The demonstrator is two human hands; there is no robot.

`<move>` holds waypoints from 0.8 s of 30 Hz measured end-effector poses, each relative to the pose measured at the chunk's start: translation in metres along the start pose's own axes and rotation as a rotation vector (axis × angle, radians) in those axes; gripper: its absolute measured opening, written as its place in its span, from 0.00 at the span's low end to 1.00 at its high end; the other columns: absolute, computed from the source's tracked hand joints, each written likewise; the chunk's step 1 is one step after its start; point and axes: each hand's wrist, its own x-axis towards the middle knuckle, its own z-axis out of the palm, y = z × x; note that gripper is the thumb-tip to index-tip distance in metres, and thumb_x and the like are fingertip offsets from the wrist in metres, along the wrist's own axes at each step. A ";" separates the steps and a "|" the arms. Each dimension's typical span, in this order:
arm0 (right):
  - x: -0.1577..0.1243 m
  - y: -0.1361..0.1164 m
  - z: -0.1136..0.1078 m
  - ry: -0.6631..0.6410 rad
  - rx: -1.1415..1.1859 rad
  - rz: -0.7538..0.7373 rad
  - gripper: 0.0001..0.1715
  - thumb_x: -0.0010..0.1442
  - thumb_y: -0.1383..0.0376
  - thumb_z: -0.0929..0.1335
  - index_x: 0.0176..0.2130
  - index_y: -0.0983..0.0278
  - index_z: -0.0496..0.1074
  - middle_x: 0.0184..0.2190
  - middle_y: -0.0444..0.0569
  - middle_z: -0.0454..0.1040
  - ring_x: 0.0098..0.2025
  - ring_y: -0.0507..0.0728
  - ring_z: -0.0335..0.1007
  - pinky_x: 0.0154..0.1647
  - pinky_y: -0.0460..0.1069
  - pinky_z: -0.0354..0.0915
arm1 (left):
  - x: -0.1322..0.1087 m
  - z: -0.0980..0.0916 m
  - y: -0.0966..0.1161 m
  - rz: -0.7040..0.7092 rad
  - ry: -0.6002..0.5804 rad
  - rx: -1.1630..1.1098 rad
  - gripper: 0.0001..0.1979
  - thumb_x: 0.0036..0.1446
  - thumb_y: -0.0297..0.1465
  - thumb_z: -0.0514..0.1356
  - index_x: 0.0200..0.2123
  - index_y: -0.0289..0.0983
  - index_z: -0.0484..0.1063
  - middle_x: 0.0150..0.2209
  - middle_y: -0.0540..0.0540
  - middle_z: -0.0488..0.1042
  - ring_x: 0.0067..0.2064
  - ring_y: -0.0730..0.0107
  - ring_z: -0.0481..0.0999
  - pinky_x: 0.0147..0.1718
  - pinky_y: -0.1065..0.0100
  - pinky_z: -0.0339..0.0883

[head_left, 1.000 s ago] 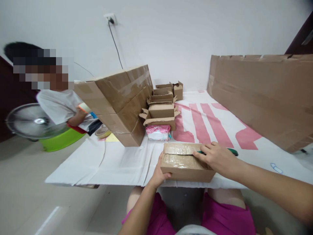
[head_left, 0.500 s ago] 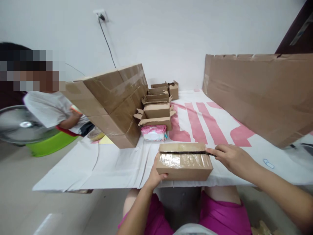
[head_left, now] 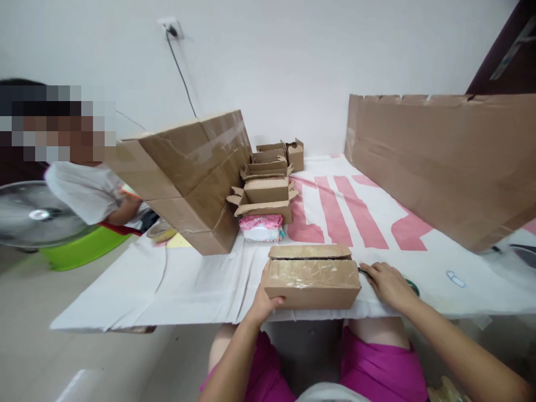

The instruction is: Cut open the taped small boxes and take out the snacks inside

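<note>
A taped cardboard box (head_left: pixel 312 282) lies near the table's front edge, with a narrow gap between its top flaps. My left hand (head_left: pixel 266 301) grips its left end, thumb on the front face. Just off the box's right end, my right hand (head_left: pixel 387 282) is closed around what look like scissors (head_left: pixel 412 287). Their dark tip points at the box and a green, loop-like handle shows behind the wrist; the middle is hidden in my fingers.
Behind the box lies a pink-and-white soft pack (head_left: pixel 262 228), before a row of open cardboard boxes (head_left: pixel 266 209). Large cardboard panels stand at left (head_left: pixel 188 184) and right (head_left: pixel 435 162). Another person (head_left: pixel 87 190) sits at left near a fan (head_left: pixel 39 215).
My right hand has drawn back from the box's top seam, down and slightly right, with the scissors. The green handle now shows. My left hand keeps its hold.
</note>
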 end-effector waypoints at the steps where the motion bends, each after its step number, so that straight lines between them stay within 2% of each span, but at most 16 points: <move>1: -0.001 -0.003 0.004 0.014 -0.030 0.009 0.21 0.64 0.68 0.63 0.55 0.64 0.70 0.38 0.53 0.75 0.41 0.60 0.71 0.40 0.52 0.64 | -0.001 0.000 -0.002 0.003 -0.007 0.010 0.53 0.30 0.57 0.70 0.58 0.36 0.63 0.52 0.34 0.73 0.61 0.39 0.64 0.60 0.45 0.55; 5: -0.008 -0.010 0.017 0.135 -0.118 -0.004 0.23 0.64 0.72 0.61 0.57 0.67 0.67 0.45 0.57 0.75 0.46 0.61 0.70 0.44 0.54 0.64 | -0.006 -0.003 -0.005 0.082 0.043 0.085 0.53 0.37 0.55 0.68 0.62 0.35 0.58 0.59 0.32 0.66 0.64 0.41 0.58 0.63 0.46 0.49; 8: -0.012 -0.012 0.024 0.202 -0.153 -0.023 0.26 0.61 0.75 0.61 0.58 0.66 0.67 0.48 0.58 0.74 0.48 0.61 0.70 0.47 0.55 0.64 | -0.013 -0.006 0.006 0.191 0.084 0.122 0.48 0.45 0.54 0.64 0.64 0.39 0.54 0.65 0.34 0.57 0.66 0.44 0.54 0.64 0.49 0.46; 13: -0.014 -0.011 0.031 0.223 -0.135 -0.004 0.26 0.61 0.74 0.60 0.58 0.64 0.67 0.49 0.57 0.75 0.48 0.60 0.70 0.47 0.54 0.65 | -0.017 -0.003 0.041 0.381 0.032 0.232 0.32 0.54 0.52 0.59 0.57 0.41 0.65 0.66 0.38 0.52 0.68 0.44 0.47 0.64 0.47 0.43; 16: -0.011 -0.010 0.029 0.232 -0.059 0.003 0.23 0.63 0.72 0.60 0.56 0.65 0.69 0.49 0.57 0.74 0.49 0.61 0.70 0.48 0.56 0.65 | -0.017 -0.001 0.048 0.372 0.027 0.226 0.24 0.58 0.48 0.57 0.51 0.40 0.72 0.67 0.40 0.53 0.68 0.45 0.48 0.64 0.49 0.45; 18: -0.007 -0.010 0.022 0.286 0.038 0.009 0.20 0.65 0.68 0.60 0.53 0.66 0.70 0.50 0.58 0.74 0.51 0.62 0.68 0.49 0.57 0.65 | -0.016 0.001 0.044 0.312 0.070 0.211 0.20 0.60 0.45 0.56 0.49 0.40 0.73 0.65 0.40 0.55 0.68 0.47 0.50 0.64 0.51 0.47; 20: -0.002 -0.013 0.005 0.396 0.165 0.010 0.18 0.66 0.65 0.60 0.51 0.66 0.71 0.49 0.59 0.74 0.51 0.62 0.68 0.50 0.58 0.65 | -0.015 0.003 0.039 0.255 0.124 0.198 0.19 0.61 0.42 0.56 0.49 0.39 0.74 0.64 0.40 0.58 0.67 0.49 0.52 0.64 0.52 0.48; 24: 0.006 -0.033 -0.047 0.650 0.360 -0.088 0.15 0.64 0.62 0.65 0.50 0.63 0.70 0.45 0.56 0.73 0.50 0.62 0.67 0.52 0.59 0.65 | -0.014 0.008 0.032 0.262 0.173 0.186 0.18 0.62 0.41 0.56 0.49 0.39 0.73 0.64 0.41 0.59 0.66 0.50 0.56 0.64 0.54 0.49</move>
